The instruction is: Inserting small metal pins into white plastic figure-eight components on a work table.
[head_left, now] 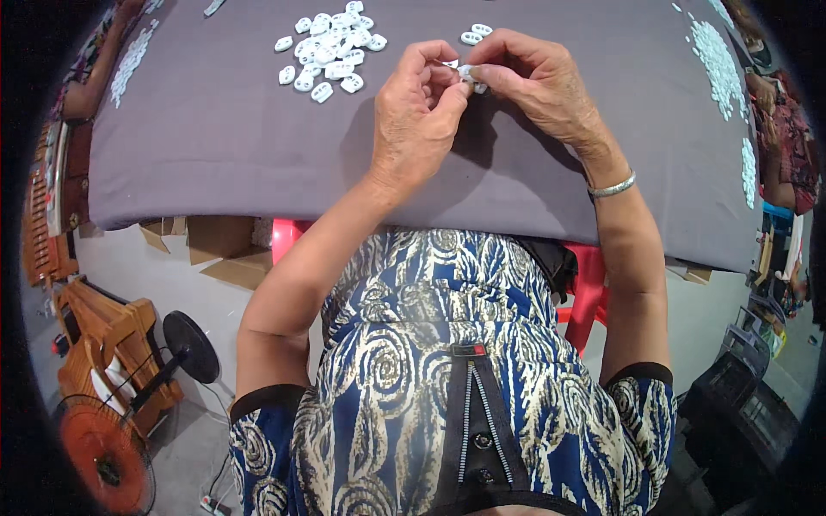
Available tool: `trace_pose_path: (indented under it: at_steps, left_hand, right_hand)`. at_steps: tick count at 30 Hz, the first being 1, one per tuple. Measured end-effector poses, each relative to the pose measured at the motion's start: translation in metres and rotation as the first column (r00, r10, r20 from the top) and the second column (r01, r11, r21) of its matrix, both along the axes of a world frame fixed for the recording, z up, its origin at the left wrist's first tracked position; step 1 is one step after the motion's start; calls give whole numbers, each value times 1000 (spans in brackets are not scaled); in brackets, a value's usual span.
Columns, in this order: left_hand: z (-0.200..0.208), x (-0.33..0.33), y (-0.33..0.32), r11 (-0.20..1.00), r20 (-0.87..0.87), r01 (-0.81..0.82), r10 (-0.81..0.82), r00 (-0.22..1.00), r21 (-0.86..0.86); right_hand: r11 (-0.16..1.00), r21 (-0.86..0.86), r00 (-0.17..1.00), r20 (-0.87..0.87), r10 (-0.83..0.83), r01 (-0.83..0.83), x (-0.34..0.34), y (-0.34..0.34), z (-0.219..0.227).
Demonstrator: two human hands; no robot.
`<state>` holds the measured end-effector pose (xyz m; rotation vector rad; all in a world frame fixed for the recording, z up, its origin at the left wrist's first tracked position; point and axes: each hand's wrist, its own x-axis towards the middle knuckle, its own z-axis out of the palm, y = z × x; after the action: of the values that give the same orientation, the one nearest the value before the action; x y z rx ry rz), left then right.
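My left hand [409, 116] and my right hand [540, 90] meet over the grey-purple cloth of the table [258, 163]. Between their fingertips is a small white oval piece with holes, like a cord lock [465, 72]; both hands pinch it, and the fingers partly cover it. Another white piece shows close under the right fingertips. Just beyond the right hand lie two more white oval pieces [471, 38]. Farther left sits a loose pile of several such two-hole pieces [331, 47].
Many smaller white bits lie along the right side [716, 69] and far left [133, 64] of the table. Other people's arms show at both edges. A floor fan [107, 456], a wooden chair [107, 344], a cardboard box [228, 241] and a red plastic seat [587, 284] stand below.
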<state>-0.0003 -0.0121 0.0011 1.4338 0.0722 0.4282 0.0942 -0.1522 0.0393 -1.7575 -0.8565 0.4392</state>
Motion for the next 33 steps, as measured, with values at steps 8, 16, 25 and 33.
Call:
trace_pose_path:
  at_steps: [8, 16, 25, 33]
  left_hand:
    - [0, 1, 5, 998, -59, 39, -42, 997, -45]
    - [9, 1, 12, 978, -122, 165, -181, 976, -131]
    - [16, 5, 20, 971, -140, 173, -196, 971, -164]
    - [9, 5, 16, 984, -120, 151, -161, 980, -90]
  right_hand:
    - [1000, 26, 995, 103, 14, -17, 0, 0, -6]
    - [1000, -6, 950, 311, -4, 6, -4, -3, 0]
    - [998, 54, 902, 430, -45, 24, -6, 0, -2]
    - [1000, 24, 866, 499, -5, -8, -7, 3, -4]
